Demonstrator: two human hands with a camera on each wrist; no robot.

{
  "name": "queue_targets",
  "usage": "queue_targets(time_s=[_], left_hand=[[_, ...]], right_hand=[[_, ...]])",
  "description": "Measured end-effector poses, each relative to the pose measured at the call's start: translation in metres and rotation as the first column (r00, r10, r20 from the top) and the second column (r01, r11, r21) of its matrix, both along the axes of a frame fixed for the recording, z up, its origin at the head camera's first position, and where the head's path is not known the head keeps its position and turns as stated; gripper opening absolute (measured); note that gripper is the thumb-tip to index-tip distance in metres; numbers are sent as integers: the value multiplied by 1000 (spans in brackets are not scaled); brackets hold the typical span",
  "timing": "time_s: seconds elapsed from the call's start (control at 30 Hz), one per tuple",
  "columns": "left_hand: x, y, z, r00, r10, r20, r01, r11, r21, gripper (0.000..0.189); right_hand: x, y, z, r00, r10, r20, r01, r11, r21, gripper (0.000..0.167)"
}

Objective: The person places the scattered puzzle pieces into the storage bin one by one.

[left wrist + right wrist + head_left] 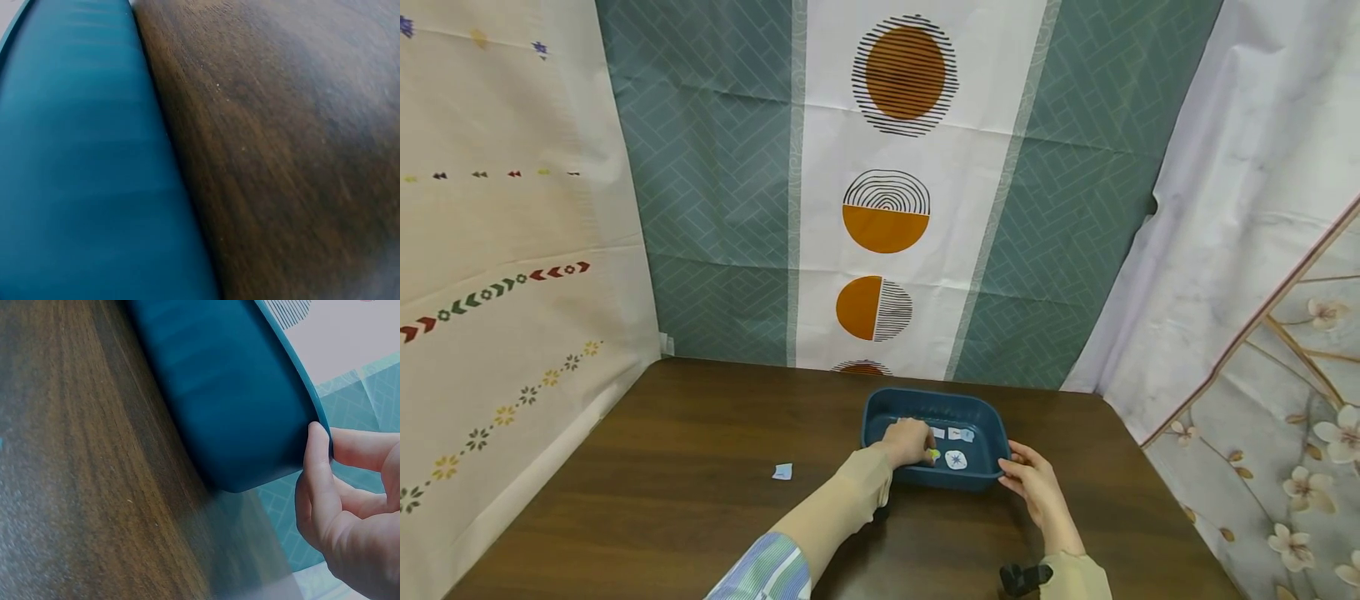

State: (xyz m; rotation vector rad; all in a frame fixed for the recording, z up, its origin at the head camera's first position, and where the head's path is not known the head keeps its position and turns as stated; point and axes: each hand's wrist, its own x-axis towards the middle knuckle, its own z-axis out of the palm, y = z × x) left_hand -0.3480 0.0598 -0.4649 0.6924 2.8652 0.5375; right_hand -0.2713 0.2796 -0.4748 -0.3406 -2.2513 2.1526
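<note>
A dark blue plastic basin (958, 481) stands on the wooden table. My left hand (907, 442) reaches over its near left side, with the fingers bent down inside. A small yellow-green piece (935, 454) shows right at those fingertips; I cannot tell whether they pinch it. Beside it lies a white rounded piece with a dark star shape (956, 460). Pale blue and white paper pieces (961, 434) lie farther back in the basin. My right hand (356, 487) pinches the basin's rim at its right end between thumb and fingers. Only the basin's outer wall (94, 150) and the table show in the left wrist view.
A small pale blue paper piece (782, 472) lies on the table (700, 500) to the left of the basin. A green and white patterned cloth (722, 208) hangs behind the table's back edge. Light cloths hang at the left and right sides.
</note>
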Motion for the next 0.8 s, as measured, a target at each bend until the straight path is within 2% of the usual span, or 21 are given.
queue_targets(time_s=[0.27,0.43,0.6,0.8], left_hand=[[4,-1,8,999,-20,-37,19,1000,-22,29],[6,-6,16,999,-33,-36,32,999,-23,30],[8,-15,25,998,-61,-26,60,998,-28,36],[6,-32,25,996,-92,-4,92,996,-7,48]], right_hand=[[1,-1,2,1000,-1,5,1,1000,14,57],[1,-1,2,1000,8,7,-8,1000,11,58],[0,0,3,1000,9,9,-9,1000,10,58],[-1,0,4,1000,15,14,-15,1000,9,59]])
